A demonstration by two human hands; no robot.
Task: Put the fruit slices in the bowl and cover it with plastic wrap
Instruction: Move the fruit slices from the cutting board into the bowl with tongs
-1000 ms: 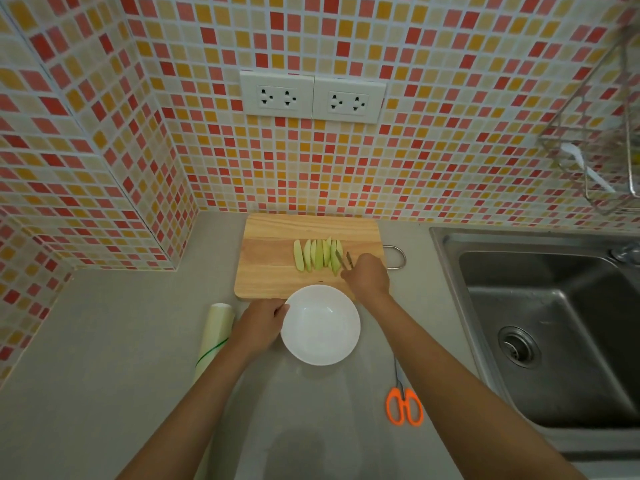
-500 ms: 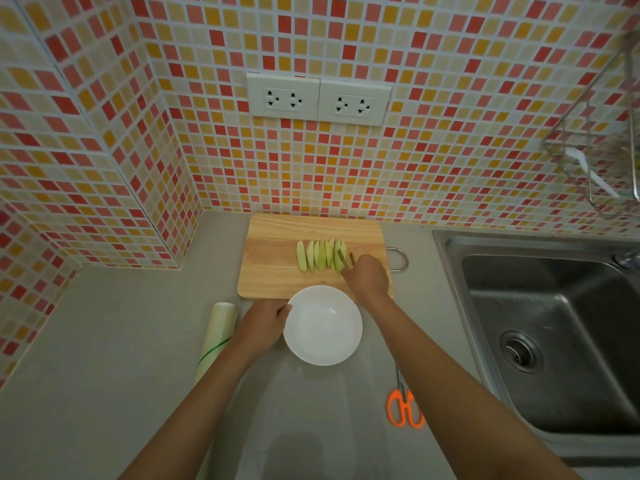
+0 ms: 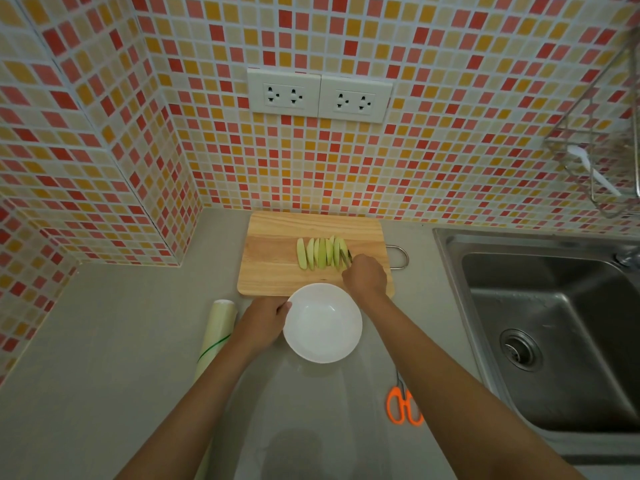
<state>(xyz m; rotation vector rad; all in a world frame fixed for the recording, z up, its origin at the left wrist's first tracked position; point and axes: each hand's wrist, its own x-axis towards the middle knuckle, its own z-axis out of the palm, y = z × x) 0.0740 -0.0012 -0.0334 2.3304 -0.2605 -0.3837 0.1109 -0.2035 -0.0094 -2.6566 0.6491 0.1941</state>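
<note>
Steadying the empty bowl [image 3: 322, 323] by its 9 o'clock rim, the left hand [image 3: 266, 315] grips; the right hand [image 3: 364, 276] pinches the rightmost slice [image 3: 343, 252] on the board [image 3: 270, 268]. Plastic wrap [image 3: 217, 332] lies untouched.

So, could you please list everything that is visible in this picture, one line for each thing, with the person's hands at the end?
fruit slices: about seven, pale green, in a row on the cutting board
cutting board: one, light wood, against the tiled wall
bowl: one, white, empty, in front of the board
plastic wrap roll: one, pale, left of the bowl
scissors: one, orange handles, right of the bowl
sink: one, steel, far right
sockets: two, white, on the wall
wire rack: one, metal, upper right
left hand: holds the bowl's rim
right hand: at the rightmost slices
</note>
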